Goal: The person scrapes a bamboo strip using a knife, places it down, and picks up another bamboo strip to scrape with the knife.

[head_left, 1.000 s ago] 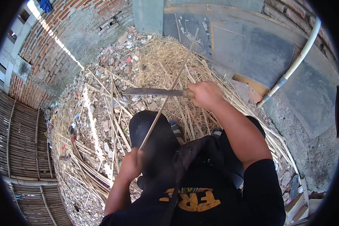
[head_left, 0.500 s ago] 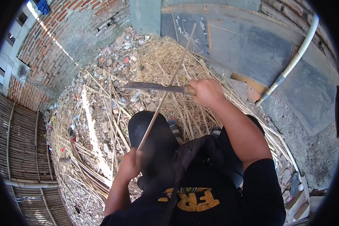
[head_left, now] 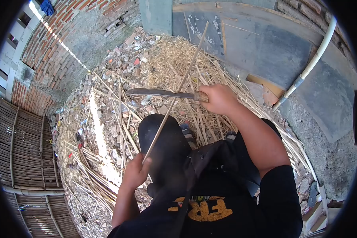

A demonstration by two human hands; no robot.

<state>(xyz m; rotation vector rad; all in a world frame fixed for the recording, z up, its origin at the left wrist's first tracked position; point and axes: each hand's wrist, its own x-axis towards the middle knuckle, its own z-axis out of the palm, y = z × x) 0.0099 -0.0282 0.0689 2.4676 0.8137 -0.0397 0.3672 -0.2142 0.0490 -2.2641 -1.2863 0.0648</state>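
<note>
While the right hand (head_left: 219, 99) wraps its fingers round the wooden handle (head_left: 202, 96) of a dark-bladed knife (head_left: 160, 92), the left hand (head_left: 135, 173) grips the near end of a slender, pale strip (head_left: 158, 133) slanting across the blade, over jagged rubble (head_left: 131, 41) and matted straw (head_left: 164, 67) near a rough brick wall (head_left: 47, 55).

Near end of stick (head_left: 161, 126) hidden in left grip (head_left: 136, 173); knife handle (head_left: 202, 96) partly covered by right grip (head_left: 219, 99).
</note>
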